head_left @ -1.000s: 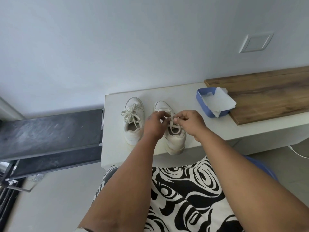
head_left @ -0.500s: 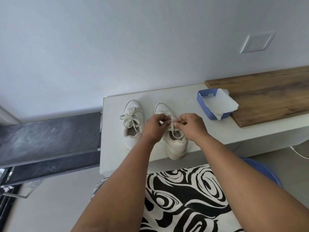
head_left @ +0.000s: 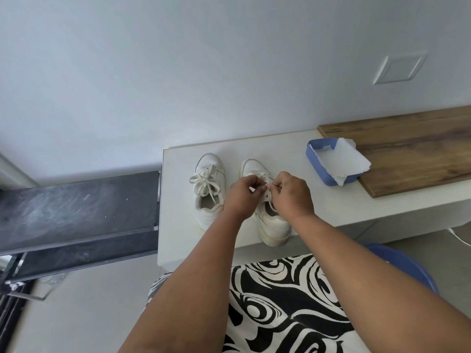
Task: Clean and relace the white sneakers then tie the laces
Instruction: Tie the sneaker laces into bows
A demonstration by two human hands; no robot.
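Fingers of left hand (head_left: 240,193) and right hand (head_left: 293,193) curled, pinching lace (head_left: 267,187) over right sneaker (head_left: 270,217), heel overhanging bench (head_left: 318,212) front edge. Left sneaker (head_left: 209,189) just beside, bow tied. Blue tray (head_left: 316,159) with paper lies right, against wooden board (head_left: 413,149); bare bench between.

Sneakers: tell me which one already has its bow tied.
The left sneaker, untouched, shows a finished bow; both hands pinch the laces of the right sneaker.

Both sneakers (head_left: 209,189) are white with off-white laces (head_left: 204,183). The bench (head_left: 288,149) is white, the board (head_left: 413,146) brown woodgrain, the tray (head_left: 317,163) blue, the garment (head_left: 285,301) black-and-white swirls.
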